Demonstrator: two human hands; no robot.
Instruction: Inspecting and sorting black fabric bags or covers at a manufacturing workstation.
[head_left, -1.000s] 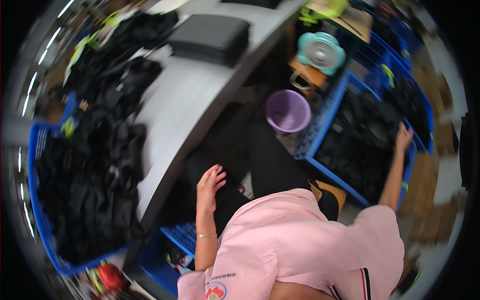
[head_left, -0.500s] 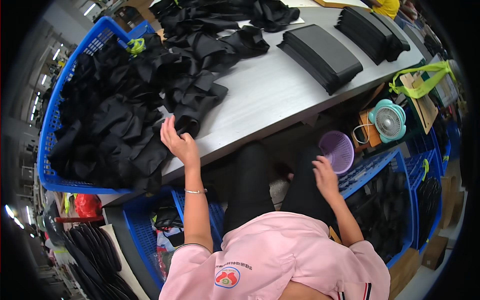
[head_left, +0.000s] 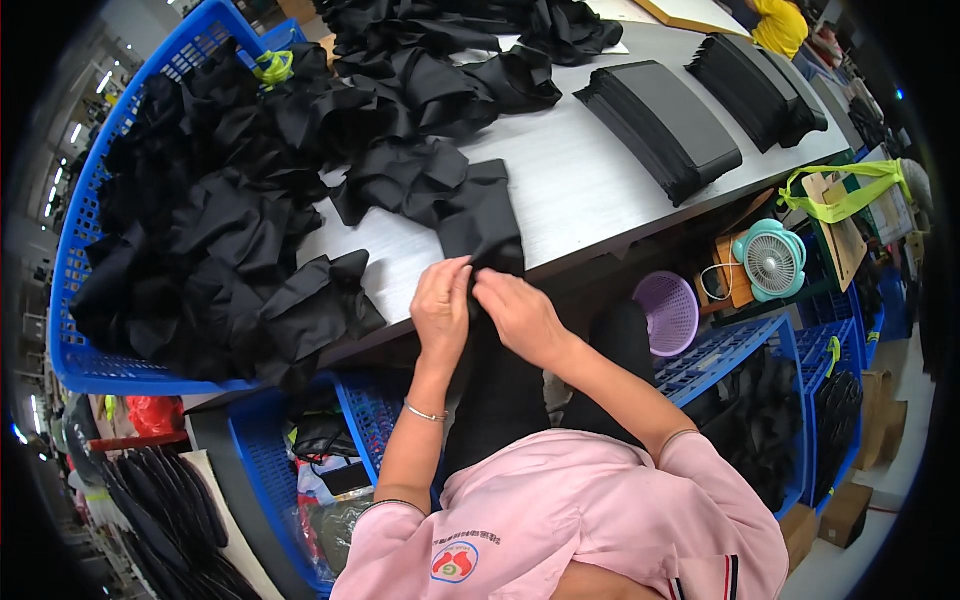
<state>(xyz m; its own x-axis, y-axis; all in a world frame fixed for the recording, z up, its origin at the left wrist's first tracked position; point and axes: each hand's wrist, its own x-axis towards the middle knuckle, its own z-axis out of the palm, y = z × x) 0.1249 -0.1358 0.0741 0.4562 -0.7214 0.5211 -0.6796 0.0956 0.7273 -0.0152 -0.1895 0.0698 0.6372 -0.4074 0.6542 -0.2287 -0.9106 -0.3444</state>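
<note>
At the near edge of the pale table (head_left: pixel 570 190), my left hand (head_left: pixel 441 305) and my right hand (head_left: pixel 522 315) meet at the corner of a black fabric piece (head_left: pixel 482 215). Both sets of fingers are closed in a pinch on its hanging edge. The rest of that piece lies creased on the tabletop, running back toward more black cloth. To the left, a large heap of crumpled black fabric pieces (head_left: pixel 225 240) fills a blue plastic basket (head_left: pixel 72 250) and spills onto the table.
Stacks of flat black pieces (head_left: pixel 685 115) lie at the table's right. Below are a purple wastebasket (head_left: pixel 668 312), a teal fan (head_left: pixel 771 260) and blue crates (head_left: pixel 725 360) of black material. Another blue crate (head_left: pixel 262 470) with assorted items stands lower left. A person in yellow (head_left: pixel 780 28) is far right.
My left hand has moved right from beside the heap, and my right hand has come up from near my lap. Both now pinch a fabric piece, which has shifted to the table's near edge.
</note>
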